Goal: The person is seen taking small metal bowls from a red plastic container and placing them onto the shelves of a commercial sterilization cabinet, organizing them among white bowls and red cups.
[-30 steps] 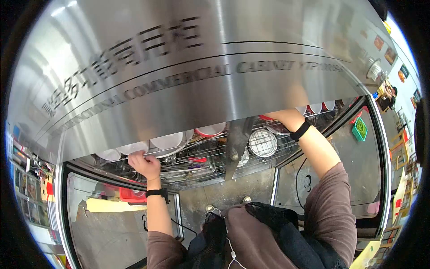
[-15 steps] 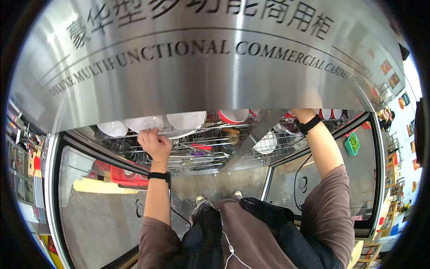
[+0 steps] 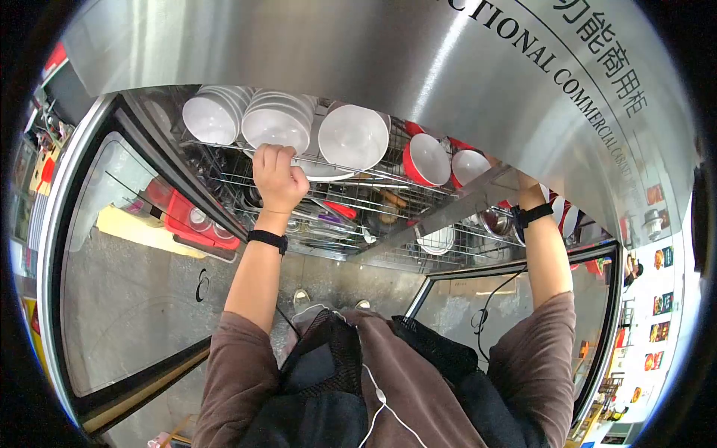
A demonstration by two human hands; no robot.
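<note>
White bowl stack just beyond left grip, near rim.

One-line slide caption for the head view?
Left hand curled at the edge of a wire shelf holding white bowls; right hand mostly hidden inside the metal cabinet.

Nested white bowls stand tipped, mouths outward, on the wire rack; red bowls with white interiors stand to their right.

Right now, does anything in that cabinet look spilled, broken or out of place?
Nothing clearly stands out: no spill or breakage shows. The white bowls lie tipped, openings outward, on the wire rack, but lined up, so probably deliberately.
</note>
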